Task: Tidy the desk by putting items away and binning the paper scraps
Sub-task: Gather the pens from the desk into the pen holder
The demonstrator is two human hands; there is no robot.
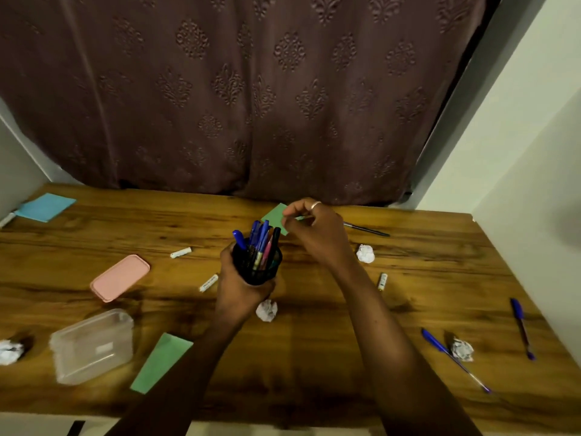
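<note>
My left hand (237, 286) grips a black mesh pen holder (257, 265) full of several pens, lifted just above the wooden desk (314, 357). My right hand (314, 231) hovers just right of the pen tips, fingers loosely curled with nothing visibly in them. Crumpled white paper balls lie below the holder (266, 310), right of my right hand (365, 253), at front right (462, 350) and at far left (10, 351). Loose pens lie at right: two blue ones (452, 358) (522, 327) and a dark one (366, 229) at the back.
A clear plastic box (92, 346) and its pink lid (120, 277) sit at left. Green sheets (161, 361) (276, 217) and a blue sheet (45, 207) lie on the desk. Small white tubes (180, 252) (208, 282) (382, 281) are scattered. A brown curtain hangs behind.
</note>
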